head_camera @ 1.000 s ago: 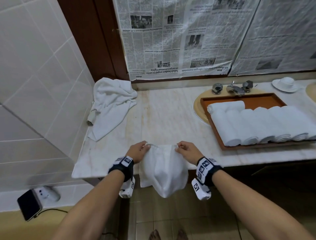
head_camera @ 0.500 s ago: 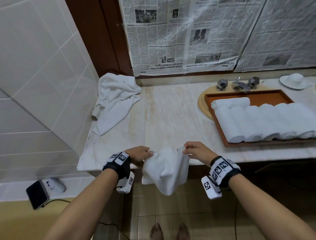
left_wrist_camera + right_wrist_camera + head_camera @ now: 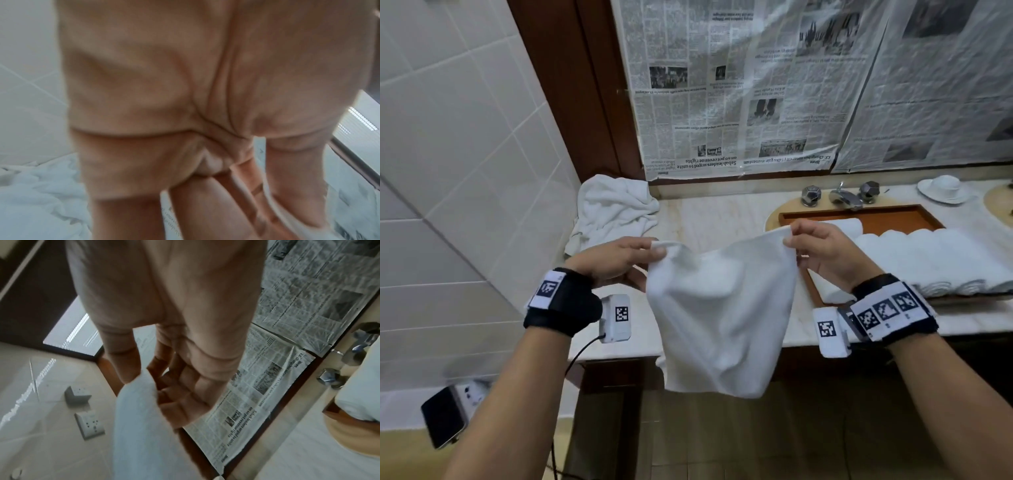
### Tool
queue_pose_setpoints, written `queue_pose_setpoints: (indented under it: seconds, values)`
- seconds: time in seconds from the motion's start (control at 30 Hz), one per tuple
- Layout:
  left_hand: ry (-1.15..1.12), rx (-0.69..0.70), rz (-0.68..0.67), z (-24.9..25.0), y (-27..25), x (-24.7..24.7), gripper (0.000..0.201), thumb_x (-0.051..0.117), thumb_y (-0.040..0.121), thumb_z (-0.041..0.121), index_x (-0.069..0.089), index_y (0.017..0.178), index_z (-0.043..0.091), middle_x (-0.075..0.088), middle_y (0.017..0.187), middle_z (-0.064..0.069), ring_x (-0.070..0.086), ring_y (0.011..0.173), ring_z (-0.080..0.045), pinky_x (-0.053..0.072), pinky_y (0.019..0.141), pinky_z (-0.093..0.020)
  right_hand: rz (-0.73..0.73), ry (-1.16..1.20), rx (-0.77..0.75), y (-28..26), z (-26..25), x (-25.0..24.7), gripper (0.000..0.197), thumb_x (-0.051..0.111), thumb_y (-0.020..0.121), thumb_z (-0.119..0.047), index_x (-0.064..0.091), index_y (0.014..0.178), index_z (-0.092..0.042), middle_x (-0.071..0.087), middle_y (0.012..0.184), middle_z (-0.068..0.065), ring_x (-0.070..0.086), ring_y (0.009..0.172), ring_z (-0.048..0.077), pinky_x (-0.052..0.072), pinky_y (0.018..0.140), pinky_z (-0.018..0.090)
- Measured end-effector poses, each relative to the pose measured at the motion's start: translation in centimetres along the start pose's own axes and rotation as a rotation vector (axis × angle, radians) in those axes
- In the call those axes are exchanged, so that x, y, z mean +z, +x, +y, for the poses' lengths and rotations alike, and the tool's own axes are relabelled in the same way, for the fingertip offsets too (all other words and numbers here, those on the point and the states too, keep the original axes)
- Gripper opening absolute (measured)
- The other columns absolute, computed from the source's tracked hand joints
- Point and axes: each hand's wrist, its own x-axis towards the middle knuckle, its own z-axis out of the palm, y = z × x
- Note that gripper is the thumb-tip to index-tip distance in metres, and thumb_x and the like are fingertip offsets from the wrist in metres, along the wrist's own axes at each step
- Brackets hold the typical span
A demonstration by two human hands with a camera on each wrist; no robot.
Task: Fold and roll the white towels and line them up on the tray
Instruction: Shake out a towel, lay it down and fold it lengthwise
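Note:
A white towel (image 3: pixel 722 315) hangs in the air in front of the counter, held by its two top corners. My left hand (image 3: pixel 616 257) pinches the left corner and my right hand (image 3: pixel 822 250) pinches the right corner (image 3: pixel 141 386) between thumb and fingers. The wooden tray (image 3: pixel 866 214) sits on the counter at right with several rolled white towels (image 3: pixel 928 257) lined up in it. A heap of loose white towels (image 3: pixel 613 209) lies at the counter's back left, also in the left wrist view (image 3: pixel 37 194).
A marble counter (image 3: pixel 715 219) runs below a newspaper-covered wall (image 3: pixel 739 102). A tap (image 3: pixel 842 197) and a white cup on a saucer (image 3: pixel 943 188) stand behind the tray. A phone (image 3: pixel 443 419) hangs at a wall socket low on the left.
Both hands have lifted the towel from the counter's front edge and pulled its corners apart, so it now hangs spread wider. The head view has moved closer and tilted up.

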Motion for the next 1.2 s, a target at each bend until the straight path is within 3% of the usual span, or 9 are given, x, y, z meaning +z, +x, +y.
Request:
queue_pose_setpoints:
  seconds: [0.13, 0.23, 0.4, 0.5, 0.57, 0.67, 0.9, 1.07, 1.2]
  values:
    - [-0.056, 0.113, 0.154, 0.7, -0.8, -0.2, 0.052, 0.075, 0.086, 0.039, 0.064, 0.118, -0.001, 0.065, 0.099, -0.010, 0.064, 0.089, -0.026, 0.057, 0.089, -0.039, 0.044, -0.033, -0.076, -0.1, -1.2, 0.2, 0.013, 0.055, 0.091, 0.006, 0.059, 0.087, -0.006, 0.060, 0.082, 0.008, 0.057, 0.076, 0.019, 0.052, 0.070, 0.030]
    - [-0.085, 0.227, 0.287, 1.8, -1.5, -1.0, 0.027, 0.066, 0.090, 0.030, 0.072, 0.108, 0.010, 0.068, 0.096, -0.007, 0.065, 0.086, -0.019, 0.059, 0.080, -0.031, 0.127, -0.076, -0.162, 0.2, -2.7, -0.2, 0.012, 0.055, 0.092, 0.005, 0.063, 0.090, -0.003, 0.064, 0.083, 0.010, 0.060, 0.078, 0.022, 0.050, 0.077, 0.038]
    - [-0.011, 0.436, 0.436, 6.5, -3.2, -4.2, 0.042, 0.068, 0.092, 0.032, 0.065, 0.118, -0.001, 0.065, 0.101, -0.013, 0.064, 0.087, -0.021, 0.058, 0.083, -0.037, 0.165, -0.115, -0.333, 1.2, -8.4, -1.4, 0.019, 0.054, 0.094, 0.004, 0.064, 0.086, -0.010, 0.070, 0.076, -0.001, 0.065, 0.071, 0.014, 0.056, 0.067, 0.027]
    - [0.028, 0.540, 0.550, 10.3, -3.6, -5.4, 0.031, 0.060, 0.097, 0.021, 0.064, 0.116, -0.003, 0.067, 0.096, -0.008, 0.066, 0.079, -0.015, 0.058, 0.078, -0.033, 0.198, -0.171, -0.408, 2.3, -11.7, -1.7, 0.016, 0.056, 0.093, 0.003, 0.063, 0.086, -0.010, 0.071, 0.075, -0.003, 0.066, 0.071, 0.013, 0.057, 0.066, 0.026]
    - [0.051, 0.584, 0.611, 12.4, -3.7, -6.2, 0.017, 0.060, 0.098, 0.020, 0.068, 0.106, 0.008, 0.070, 0.088, 0.002, 0.067, 0.073, -0.010, 0.059, 0.072, -0.027, 0.247, -0.201, -0.450, 2.9, -13.4, -2.3, 0.013, 0.058, 0.093, 0.001, 0.062, 0.086, -0.009, 0.071, 0.073, -0.004, 0.067, 0.069, 0.013, 0.056, 0.063, 0.026]
    - [0.094, 0.617, 0.659, 14.2, -4.0, -7.6, 0.008, 0.063, 0.096, 0.023, 0.070, 0.097, 0.018, 0.068, 0.088, 0.001, 0.065, 0.072, -0.009, 0.059, 0.070, -0.026, 0.269, -0.221, -0.461, 3.5, -14.5, -3.3, 0.010, 0.061, 0.093, -0.002, 0.063, 0.087, -0.010, 0.071, 0.074, -0.003, 0.067, 0.068, 0.013, 0.056, 0.061, 0.024]
    - [0.191, 0.569, 0.655, 14.4, -2.8, -9.2, 0.020, 0.065, 0.095, 0.028, 0.070, 0.104, 0.010, 0.064, 0.094, -0.007, 0.064, 0.083, -0.017, 0.060, 0.076, -0.034, 0.210, -0.400, -0.420, 4.6, -14.3, -4.0, 0.004, 0.063, 0.093, -0.006, 0.063, 0.092, -0.010, 0.072, 0.081, 0.005, 0.069, 0.076, 0.022, 0.059, 0.065, 0.030]
    - [0.263, 0.539, 0.748, 14.2, -1.4, -10.0, 0.008, 0.067, 0.095, 0.026, 0.072, 0.095, 0.020, 0.065, 0.092, -0.004, 0.064, 0.080, -0.016, 0.058, 0.065, -0.025, 0.255, -0.477, -0.397, 6.1, -15.3, -4.2, 0.007, 0.063, 0.093, -0.007, 0.061, 0.100, -0.008, 0.072, 0.090, 0.010, 0.071, 0.081, 0.029, 0.061, 0.072, 0.040]
    - [0.326, 0.533, 0.814, 13.8, -0.2, -10.4, 0.008, 0.068, 0.094, 0.026, 0.072, 0.088, 0.024, 0.065, 0.087, -0.002, 0.063, 0.076, -0.016, 0.057, 0.067, -0.032, 0.253, -0.605, -0.397, 7.2, -15.7, -4.1, 0.011, 0.062, 0.094, -0.007, 0.062, 0.105, -0.010, 0.069, 0.093, 0.010, 0.069, 0.072, 0.012, 0.059, 0.067, 0.029]
